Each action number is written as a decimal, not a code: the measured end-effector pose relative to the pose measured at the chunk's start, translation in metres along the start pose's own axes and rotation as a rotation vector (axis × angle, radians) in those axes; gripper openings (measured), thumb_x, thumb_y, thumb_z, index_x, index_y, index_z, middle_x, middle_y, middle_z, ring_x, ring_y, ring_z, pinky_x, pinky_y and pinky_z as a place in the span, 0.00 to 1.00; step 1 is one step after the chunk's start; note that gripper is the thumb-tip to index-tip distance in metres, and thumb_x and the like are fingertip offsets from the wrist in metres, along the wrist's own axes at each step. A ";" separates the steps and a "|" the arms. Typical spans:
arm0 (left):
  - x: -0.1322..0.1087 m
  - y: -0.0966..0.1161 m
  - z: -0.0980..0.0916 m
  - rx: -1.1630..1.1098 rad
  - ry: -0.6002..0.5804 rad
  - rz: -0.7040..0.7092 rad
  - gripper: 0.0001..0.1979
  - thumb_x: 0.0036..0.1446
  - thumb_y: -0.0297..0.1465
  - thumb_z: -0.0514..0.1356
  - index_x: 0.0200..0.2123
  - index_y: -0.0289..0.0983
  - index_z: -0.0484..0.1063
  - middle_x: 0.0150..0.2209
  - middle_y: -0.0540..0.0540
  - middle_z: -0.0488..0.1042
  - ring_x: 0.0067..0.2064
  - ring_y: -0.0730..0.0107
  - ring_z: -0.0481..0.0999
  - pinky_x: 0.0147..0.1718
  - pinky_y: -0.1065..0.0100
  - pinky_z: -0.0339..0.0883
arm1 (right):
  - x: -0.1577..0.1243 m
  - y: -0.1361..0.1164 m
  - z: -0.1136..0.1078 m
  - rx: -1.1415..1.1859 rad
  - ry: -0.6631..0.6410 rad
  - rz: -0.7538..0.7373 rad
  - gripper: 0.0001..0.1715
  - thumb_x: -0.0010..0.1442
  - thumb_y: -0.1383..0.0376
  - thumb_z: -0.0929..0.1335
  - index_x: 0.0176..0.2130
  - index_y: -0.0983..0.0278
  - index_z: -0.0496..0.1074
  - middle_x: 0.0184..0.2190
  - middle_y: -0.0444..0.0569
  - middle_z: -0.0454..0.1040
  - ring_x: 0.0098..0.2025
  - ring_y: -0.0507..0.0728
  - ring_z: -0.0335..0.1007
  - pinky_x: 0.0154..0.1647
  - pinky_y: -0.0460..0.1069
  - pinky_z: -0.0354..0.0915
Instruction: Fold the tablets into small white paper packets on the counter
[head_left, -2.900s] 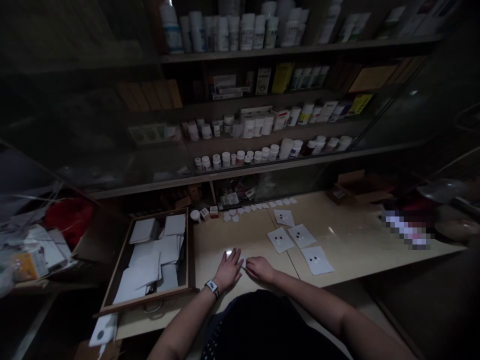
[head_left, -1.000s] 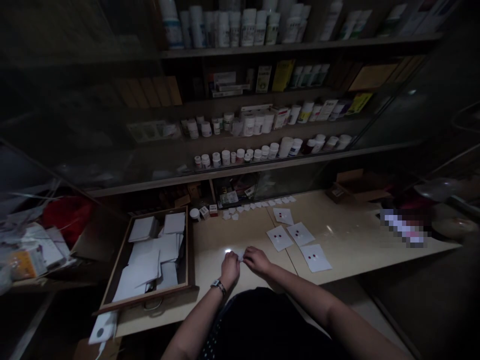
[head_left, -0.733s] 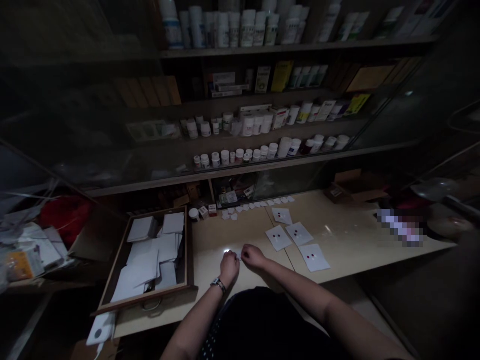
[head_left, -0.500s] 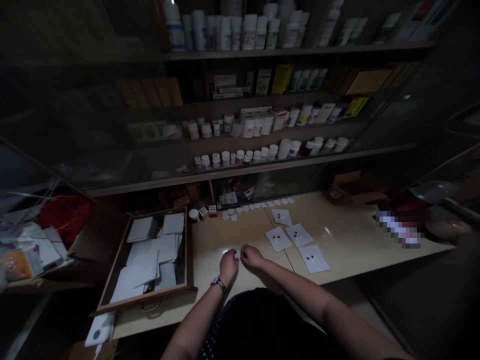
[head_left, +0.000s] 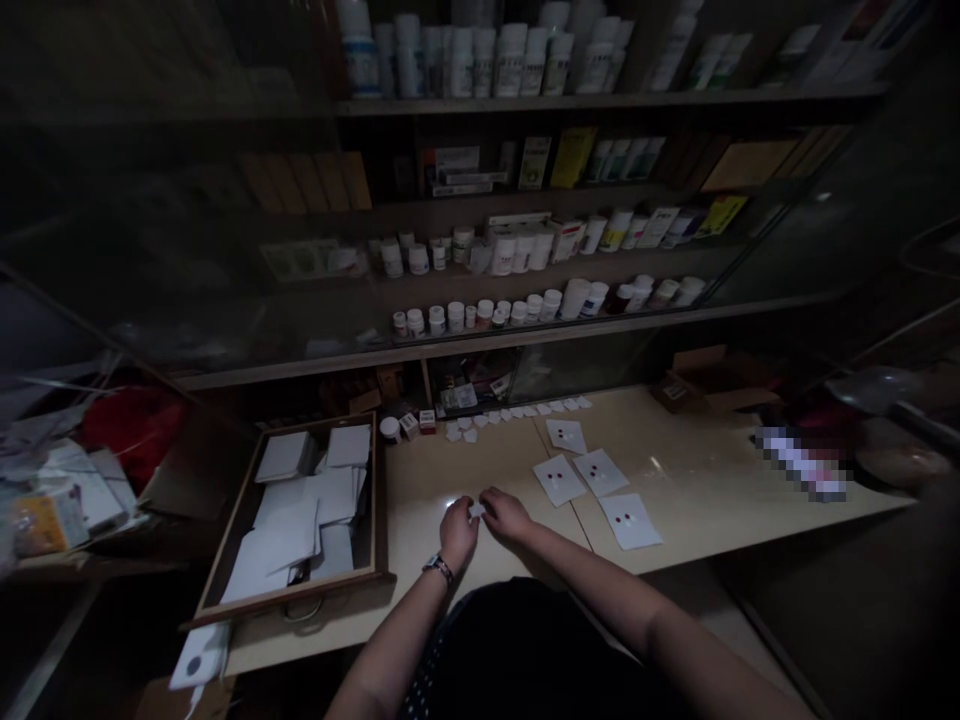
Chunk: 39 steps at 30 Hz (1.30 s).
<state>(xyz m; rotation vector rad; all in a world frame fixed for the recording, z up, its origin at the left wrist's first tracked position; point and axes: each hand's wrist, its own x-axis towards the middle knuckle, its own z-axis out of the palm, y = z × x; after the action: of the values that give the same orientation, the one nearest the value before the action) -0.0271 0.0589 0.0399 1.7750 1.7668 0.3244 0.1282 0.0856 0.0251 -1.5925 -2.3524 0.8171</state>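
Over the pale tabletop (head_left: 420, 470), my left hand (head_left: 457, 530) and my right hand (head_left: 504, 514) meet at a small folded white paper packet (head_left: 476, 510). The fingers of both are closed on its edges. To the right lie several square white papers, among them one sheet (head_left: 559, 490) and a nearer one (head_left: 631, 530), each bearing dark red pills and paler bits too small to make out. Along the back runs a row of small folded paper packets (head_left: 517, 412).
At left, a wooden drawer (head_left: 381, 540) holds stacks of white paper slips (head_left: 337, 495). A white jar (head_left: 390, 430) and small boxes (head_left: 427, 421) stand behind it. Shelves of medicine bottles (head_left: 510, 60) rise at the back. A cardboard box (head_left: 675, 395) sits at back right.
My right hand's fingers have shifted slightly, and more of the white paper packet shows between my hands. The whole view has moved a little; the papers with pills lie as before.
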 end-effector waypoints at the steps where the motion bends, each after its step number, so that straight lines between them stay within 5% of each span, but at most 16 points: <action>1: -0.002 -0.001 0.001 -0.011 0.015 0.013 0.10 0.56 0.25 0.58 0.42 0.37 0.70 0.40 0.45 0.75 0.44 0.66 0.72 0.41 0.71 0.61 | 0.001 0.000 -0.002 -0.010 -0.017 0.002 0.11 0.55 0.68 0.66 0.41 0.64 0.70 0.40 0.51 0.72 0.38 0.56 0.67 0.37 0.47 0.56; 11: 0.002 -0.007 0.006 -0.039 0.035 0.023 0.06 0.51 0.22 0.60 0.34 0.37 0.71 0.38 0.45 0.73 0.44 0.65 0.71 0.44 0.69 0.60 | 0.010 -0.004 -0.010 -0.017 -0.130 0.082 0.07 0.51 0.67 0.70 0.34 0.64 0.73 0.37 0.49 0.73 0.36 0.55 0.66 0.34 0.46 0.53; 16: 0.004 -0.009 0.003 -0.010 -0.006 0.087 0.10 0.52 0.23 0.58 0.38 0.37 0.73 0.41 0.44 0.72 0.46 0.66 0.70 0.46 0.70 0.60 | 0.013 -0.001 -0.005 -0.004 -0.135 0.090 0.05 0.49 0.67 0.70 0.32 0.64 0.75 0.34 0.48 0.73 0.34 0.55 0.66 0.32 0.46 0.52; 28: 0.015 0.000 -0.014 0.215 -0.236 0.084 0.08 0.53 0.24 0.57 0.35 0.35 0.76 0.42 0.41 0.73 0.43 0.65 0.73 0.39 0.70 0.61 | 0.005 -0.001 0.003 0.035 -0.130 0.047 0.05 0.51 0.67 0.69 0.31 0.64 0.75 0.33 0.48 0.74 0.34 0.54 0.66 0.33 0.45 0.54; 39: 0.000 -0.007 -0.009 0.094 -0.153 0.182 0.08 0.57 0.24 0.55 0.35 0.37 0.74 0.41 0.44 0.72 0.43 0.67 0.70 0.41 0.71 0.60 | -0.003 -0.012 0.007 0.013 -0.129 0.128 0.07 0.54 0.67 0.67 0.33 0.64 0.76 0.34 0.50 0.75 0.36 0.56 0.67 0.34 0.46 0.53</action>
<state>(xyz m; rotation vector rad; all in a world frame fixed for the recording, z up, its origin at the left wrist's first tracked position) -0.0376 0.0606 0.0429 1.9773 1.5406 0.1761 0.1166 0.0777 0.0262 -1.7499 -2.3444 0.9872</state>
